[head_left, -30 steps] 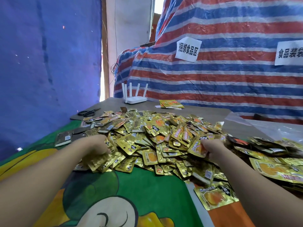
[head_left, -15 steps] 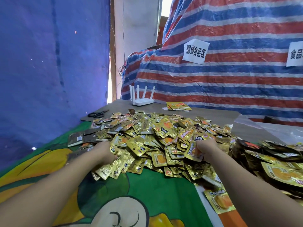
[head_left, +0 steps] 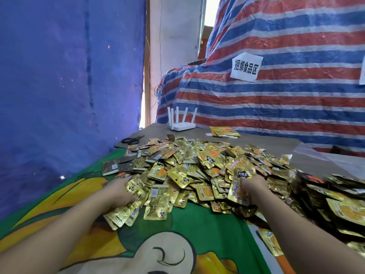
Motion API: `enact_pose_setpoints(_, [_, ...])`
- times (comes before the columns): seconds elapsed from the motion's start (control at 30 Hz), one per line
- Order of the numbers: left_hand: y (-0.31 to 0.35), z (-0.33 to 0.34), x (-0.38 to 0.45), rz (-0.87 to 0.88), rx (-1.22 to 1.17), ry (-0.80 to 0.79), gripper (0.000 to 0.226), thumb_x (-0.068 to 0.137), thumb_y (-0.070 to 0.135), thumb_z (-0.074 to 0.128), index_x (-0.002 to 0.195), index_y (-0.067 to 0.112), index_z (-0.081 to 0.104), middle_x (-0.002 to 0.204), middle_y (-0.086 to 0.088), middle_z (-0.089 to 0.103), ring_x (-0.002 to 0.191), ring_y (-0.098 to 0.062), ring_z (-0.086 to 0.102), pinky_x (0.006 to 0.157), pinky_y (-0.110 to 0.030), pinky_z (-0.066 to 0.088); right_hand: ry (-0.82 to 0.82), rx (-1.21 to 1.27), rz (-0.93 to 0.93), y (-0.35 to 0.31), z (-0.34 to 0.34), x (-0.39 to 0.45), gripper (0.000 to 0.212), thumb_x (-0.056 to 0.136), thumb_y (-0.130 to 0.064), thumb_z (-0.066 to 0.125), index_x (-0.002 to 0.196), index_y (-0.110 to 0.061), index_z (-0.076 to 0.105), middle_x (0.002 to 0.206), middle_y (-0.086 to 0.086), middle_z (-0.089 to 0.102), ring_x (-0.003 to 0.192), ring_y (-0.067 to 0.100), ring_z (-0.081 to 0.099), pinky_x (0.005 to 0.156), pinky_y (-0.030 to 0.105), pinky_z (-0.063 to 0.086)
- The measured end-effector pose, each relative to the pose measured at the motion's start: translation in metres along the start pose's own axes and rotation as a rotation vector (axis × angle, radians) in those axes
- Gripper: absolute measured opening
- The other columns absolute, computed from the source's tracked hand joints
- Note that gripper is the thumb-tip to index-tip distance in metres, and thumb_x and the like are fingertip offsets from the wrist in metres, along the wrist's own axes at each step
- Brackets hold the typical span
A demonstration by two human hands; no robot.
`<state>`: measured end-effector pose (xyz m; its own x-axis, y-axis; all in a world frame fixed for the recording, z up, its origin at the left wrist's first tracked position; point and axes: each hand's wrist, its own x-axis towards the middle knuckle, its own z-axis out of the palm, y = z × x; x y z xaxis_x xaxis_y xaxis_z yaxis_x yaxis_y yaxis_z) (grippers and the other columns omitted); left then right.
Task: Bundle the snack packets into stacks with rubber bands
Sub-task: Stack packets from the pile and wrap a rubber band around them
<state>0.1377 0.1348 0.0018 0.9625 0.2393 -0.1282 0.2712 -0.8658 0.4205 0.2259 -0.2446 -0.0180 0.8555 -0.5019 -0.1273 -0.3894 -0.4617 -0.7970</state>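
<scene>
A white paper sign (head_left: pixel 246 67) is fixed on the striped tarpaulin (head_left: pixel 286 99) behind the desk, and it reads 捆绑食品区 in black characters. A second white sheet (head_left: pixel 362 71) is cut by the right border of the view, so no character on it shows. The gold packet (head_left: pixel 240 187) that the right hand (head_left: pixel 254 185) holds has a black label at its top with three white characters; I read 大胡子 but I am not sure. The other packets in the heap (head_left: pixel 197 167) have print and barcodes too small to read.
</scene>
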Motion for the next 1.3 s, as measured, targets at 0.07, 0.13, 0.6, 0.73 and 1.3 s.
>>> enact_pose_setpoints(0.07, [-0.005, 0.002, -0.004, 0.002, -0.034, 0.002, 0.080, 0.090, 0.032, 0.070, 0.153, 0.010, 0.026, 0.151, -0.011, 0.040, 0.119, -0.028, 0.058, 0.094, -0.035, 0.052, 0.014, 0.022, -0.002, -0.001, 0.000, -0.003, 0.038, 0.095, -0.023, 0.063, 0.121, 0.003, 0.053, 0.106, 0.024, 0.067, 0.098, 0.038, 0.069, 0.090, 0.054, 0.056])
enact_pose_setpoints(0.13, [-0.008, 0.006, -0.008, 0.022, -0.079, 0.023, 0.078, 0.089, 0.031, 0.070, 0.152, 0.010, 0.028, 0.152, -0.011, 0.039, 0.118, -0.027, 0.058, 0.094, -0.035, 0.052, 0.032, 0.060, 0.001, -0.002, 0.000, -0.008, 0.032, 0.094, -0.015, 0.064, 0.119, 0.002, 0.052, 0.100, 0.023, 0.067, 0.087, 0.035, 0.071, 0.080, 0.052, 0.060])
enact_pose_setpoints(0.6, [0.037, 0.028, -0.069, 0.227, -1.096, -0.100, 0.026, 0.089, 0.011, 0.067, 0.111, 0.020, 0.057, 0.092, -0.004, 0.077, 0.083, -0.023, 0.074, 0.066, -0.041, 0.060, -0.136, 0.510, -0.210, 0.008, -0.021, -0.087, 0.015, 0.100, -0.017, 0.057, 0.115, -0.016, 0.054, 0.094, 0.014, 0.069, 0.073, 0.027, 0.072, 0.057, 0.039, 0.059])
enact_pose_setpoints(0.73, [0.064, 0.048, -0.095, 0.307, -1.265, -0.216, 0.026, 0.092, 0.006, 0.060, 0.116, 0.014, 0.053, 0.087, -0.007, 0.076, 0.080, -0.023, 0.074, 0.063, -0.038, 0.059, -0.362, 0.709, -0.250, 0.012, -0.014, -0.139, 0.029, 0.099, -0.013, 0.057, 0.120, -0.032, 0.050, 0.094, 0.013, 0.074, 0.069, 0.025, 0.074, 0.055, 0.036, 0.058])
enact_pose_setpoints(1.3, [0.079, 0.101, -0.133, 0.295, -1.239, -0.072, 0.058, 0.093, 0.012, 0.064, 0.143, 0.017, 0.035, 0.128, -0.012, 0.062, 0.109, -0.028, 0.065, 0.089, -0.051, 0.056, -0.256, 0.900, -0.417, 0.057, -0.024, -0.214, 0.016, 0.101, -0.013, 0.054, 0.114, -0.019, 0.060, 0.100, 0.008, 0.076, 0.087, 0.024, 0.075, 0.061, 0.033, 0.060])
